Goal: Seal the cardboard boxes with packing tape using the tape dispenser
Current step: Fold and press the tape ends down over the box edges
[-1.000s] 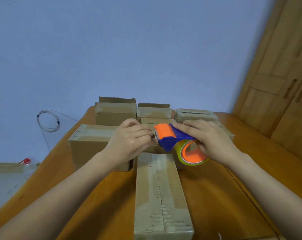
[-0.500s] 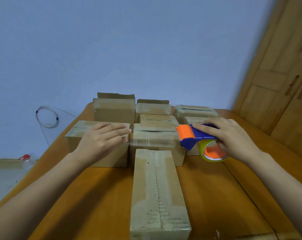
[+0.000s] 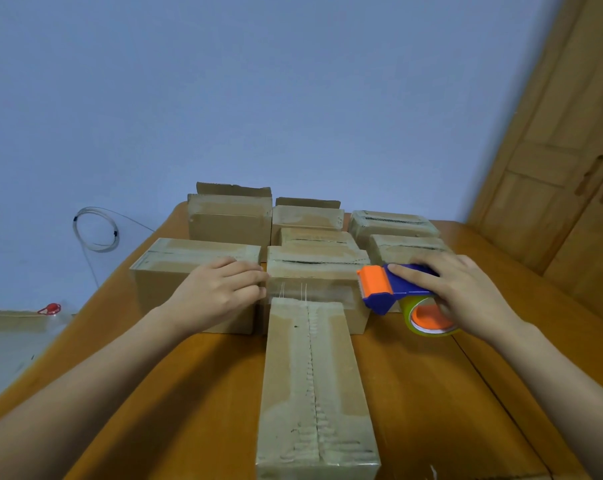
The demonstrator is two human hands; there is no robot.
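Tape dispenser point(image 3: 383, 289): at the right front corner of the middle box point(image 3: 313, 268), orange head pointing left.
Right hand point(image 3: 462, 292): your fingers curl round the blue body and the roll.
Left hand point(image 3: 217, 292): nearly straight fingers press the tape's end at the box's left front edge and hold nothing.
Tape strip point(image 3: 327, 294): clear, across the front face, with wrinkles.
Technique: pull taut and level, wrap the corner, tilt the teeth to cut, then smooth it down.
Around: long box point(image 3: 313, 375) just in front, on the table point(image 3: 203, 393).

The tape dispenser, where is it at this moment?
In the head view, the tape dispenser is right of centre, gripped by the right hand, with its orange front beside the right edge of the middle box.
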